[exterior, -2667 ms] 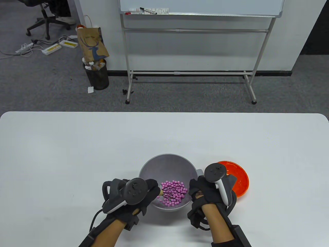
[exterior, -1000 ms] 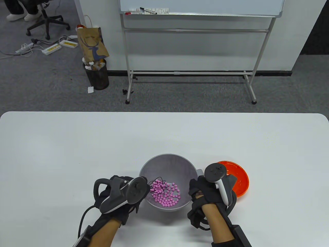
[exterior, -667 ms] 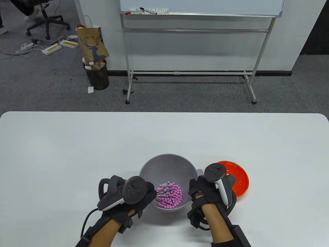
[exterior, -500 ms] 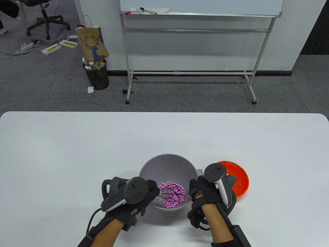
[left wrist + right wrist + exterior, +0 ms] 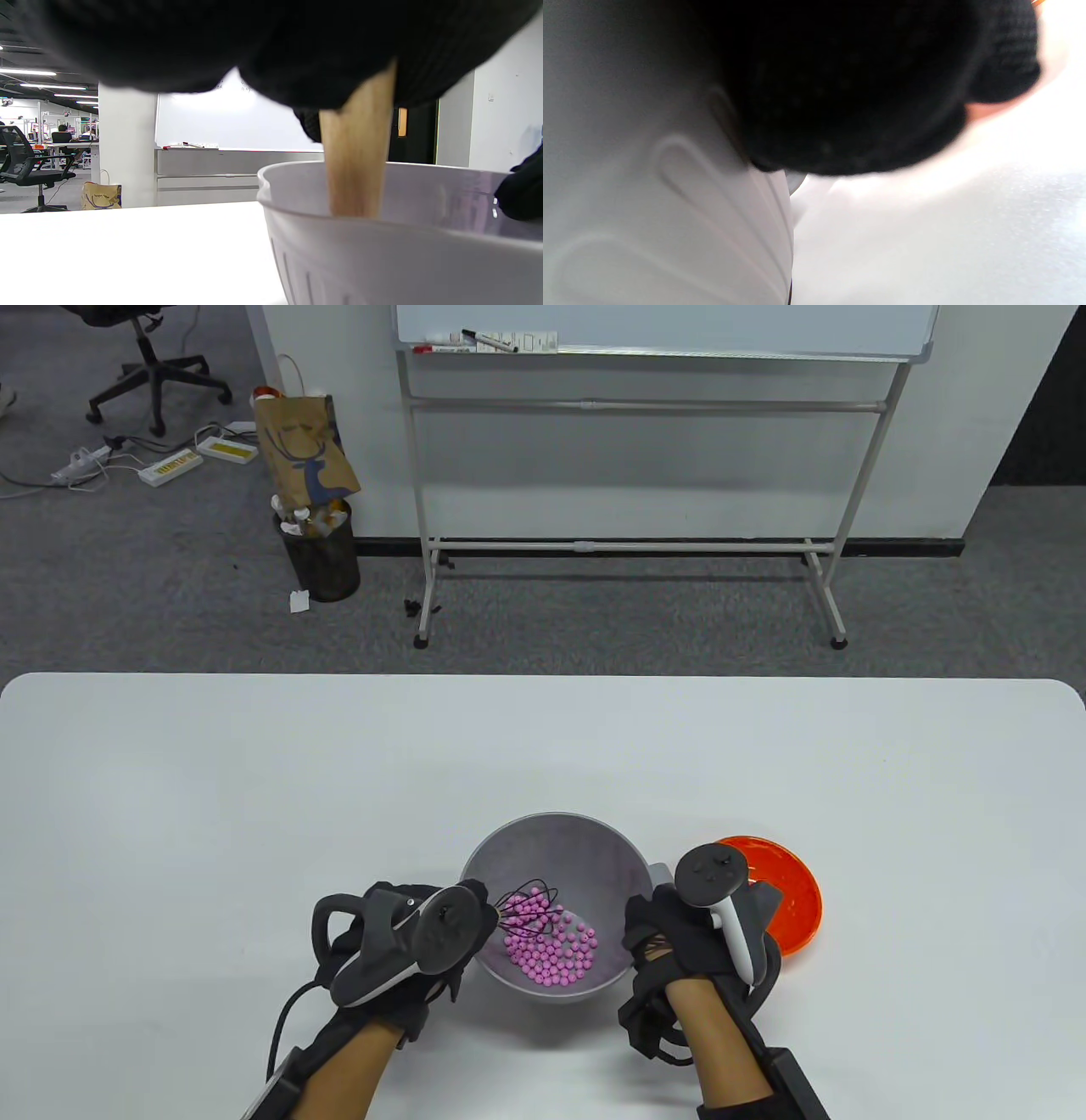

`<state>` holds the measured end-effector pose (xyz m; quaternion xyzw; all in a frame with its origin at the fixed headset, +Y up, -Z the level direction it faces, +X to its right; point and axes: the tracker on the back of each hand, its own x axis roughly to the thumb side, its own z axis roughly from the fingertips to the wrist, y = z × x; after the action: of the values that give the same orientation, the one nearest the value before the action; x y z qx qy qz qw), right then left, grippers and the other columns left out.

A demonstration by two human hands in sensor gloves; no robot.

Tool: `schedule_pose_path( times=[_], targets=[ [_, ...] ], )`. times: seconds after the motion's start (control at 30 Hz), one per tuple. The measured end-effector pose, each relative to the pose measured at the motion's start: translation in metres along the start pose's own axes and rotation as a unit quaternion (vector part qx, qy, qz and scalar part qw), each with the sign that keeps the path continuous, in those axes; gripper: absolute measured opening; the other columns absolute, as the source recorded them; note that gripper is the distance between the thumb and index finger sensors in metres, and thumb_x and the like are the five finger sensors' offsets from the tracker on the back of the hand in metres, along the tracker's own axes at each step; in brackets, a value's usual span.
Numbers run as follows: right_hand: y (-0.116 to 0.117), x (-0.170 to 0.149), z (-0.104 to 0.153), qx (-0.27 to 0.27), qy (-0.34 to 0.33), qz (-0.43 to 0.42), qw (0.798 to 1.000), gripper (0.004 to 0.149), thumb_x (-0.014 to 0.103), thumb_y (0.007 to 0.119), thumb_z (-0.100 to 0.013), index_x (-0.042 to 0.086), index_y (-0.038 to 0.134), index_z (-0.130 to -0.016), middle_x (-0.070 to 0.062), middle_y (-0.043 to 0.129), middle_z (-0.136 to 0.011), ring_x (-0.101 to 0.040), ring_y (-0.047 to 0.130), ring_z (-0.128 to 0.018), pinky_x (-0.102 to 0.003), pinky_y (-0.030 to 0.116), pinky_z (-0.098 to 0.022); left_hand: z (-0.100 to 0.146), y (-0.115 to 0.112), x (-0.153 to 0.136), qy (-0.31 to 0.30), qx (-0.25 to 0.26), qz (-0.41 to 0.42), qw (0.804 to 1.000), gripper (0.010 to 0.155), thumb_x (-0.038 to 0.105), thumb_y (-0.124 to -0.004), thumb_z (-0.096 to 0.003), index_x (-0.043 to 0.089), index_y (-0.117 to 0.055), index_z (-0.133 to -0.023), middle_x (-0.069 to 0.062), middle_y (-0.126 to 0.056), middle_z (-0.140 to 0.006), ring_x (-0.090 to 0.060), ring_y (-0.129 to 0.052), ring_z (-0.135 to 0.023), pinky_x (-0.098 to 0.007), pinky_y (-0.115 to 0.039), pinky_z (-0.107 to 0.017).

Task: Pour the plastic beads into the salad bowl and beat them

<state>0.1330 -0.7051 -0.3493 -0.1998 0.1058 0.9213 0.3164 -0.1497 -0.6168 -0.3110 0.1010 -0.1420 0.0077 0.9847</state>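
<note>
A grey salad bowl (image 5: 556,848) stands near the table's front edge, with several pink plastic beads (image 5: 547,950) lying in its bottom. My left hand (image 5: 416,937) grips a whisk by its wooden handle (image 5: 356,161); the black wire head (image 5: 522,912) is in the beads at the bowl's left side. My right hand (image 5: 670,937) grips the bowl's right rim, and in the right wrist view its glove (image 5: 861,84) lies against the bowl's outer wall (image 5: 670,190). In the left wrist view the bowl's rim (image 5: 382,228) hides the whisk head.
An orange plate (image 5: 785,899) lies just right of the bowl, partly behind my right hand's tracker. The white table (image 5: 254,797) stretches wide to the left, right and back. Beyond it stand a whiteboard frame (image 5: 628,547) and a bin (image 5: 321,555) on the carpet.
The left hand has swung left and back with the whisk, so the wire head moved from the bowl's middle to its left side. The beads have shifted. The right hand has stayed still.
</note>
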Motion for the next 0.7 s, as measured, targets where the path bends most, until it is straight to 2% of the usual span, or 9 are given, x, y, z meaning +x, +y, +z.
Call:
schedule_pose_path(
  times=[0.13, 0.27, 0.33, 0.4, 0.7],
  targets=[
    [0.0, 0.0, 0.0, 0.0, 0.0, 0.0, 1.0, 0.055, 0.047, 0.077, -0.048, 0.004, 0.084, -0.083, -0.006, 0.104, -0.039, -0.013, 0.104, -0.003, -0.036, 0.088, -0.02, 0.004, 0.011, 0.007, -0.013, -0.031, -0.009, 0.999, 0.042, 0.057, -0.089, -0.0423, 0.03, -0.099, -0.073, 0.011, -0.102, -0.016, -0.011, -0.099, -0.01, -0.037, -0.09, -0.029],
    [0.0, 0.0, 0.0, 0.0, 0.0, 0.0, 1.0, 0.055, 0.047, 0.077, -0.048, 0.004, 0.084, -0.083, -0.007, 0.104, -0.039, -0.013, 0.104, -0.003, -0.036, 0.088, -0.02, 0.007, 0.018, 0.011, -0.036, -0.06, 0.022, 0.997, 0.043, 0.057, -0.089, -0.0427, 0.028, -0.099, -0.072, 0.011, -0.102, -0.015, -0.01, -0.099, -0.01, -0.037, -0.09, -0.029],
    [0.0, 0.0, 0.0, 0.0, 0.0, 0.0, 1.0, 0.055, 0.047, 0.077, -0.048, 0.004, 0.084, -0.083, -0.007, 0.104, -0.038, -0.014, 0.104, -0.003, -0.036, 0.088, -0.02, 0.006, 0.016, 0.011, -0.05, -0.069, 0.056, 0.995, 0.043, 0.057, -0.088, -0.0431, 0.028, -0.099, -0.073, 0.011, -0.102, -0.016, -0.01, -0.099, -0.01, -0.036, -0.091, -0.029],
    [0.0, 0.0, 0.0, 0.0, 0.0, 0.0, 1.0, 0.055, 0.047, 0.077, -0.048, 0.004, 0.084, -0.083, -0.007, 0.104, -0.039, -0.013, 0.104, -0.003, -0.036, 0.088, -0.02, 0.003, 0.004, 0.013, -0.057, -0.081, 0.11, 0.989, 0.043, 0.056, -0.086, -0.0444, 0.028, -0.098, -0.074, 0.011, -0.103, -0.017, -0.01, -0.099, -0.011, -0.037, -0.09, -0.029],
    [0.0, 0.0, 0.0, 0.0, 0.0, 0.0, 1.0, 0.055, 0.047, 0.077, -0.048, 0.004, 0.084, -0.083, -0.006, 0.104, -0.039, -0.013, 0.104, -0.003, -0.036, 0.088, -0.02, 0.001, -0.012, 0.016, -0.029, 0.012, 0.059, 0.998, 0.046, 0.06, -0.084, -0.0432, 0.031, -0.095, -0.078, 0.013, -0.102, -0.018, -0.009, -0.1, -0.012, -0.037, -0.09, -0.03]
  ],
)
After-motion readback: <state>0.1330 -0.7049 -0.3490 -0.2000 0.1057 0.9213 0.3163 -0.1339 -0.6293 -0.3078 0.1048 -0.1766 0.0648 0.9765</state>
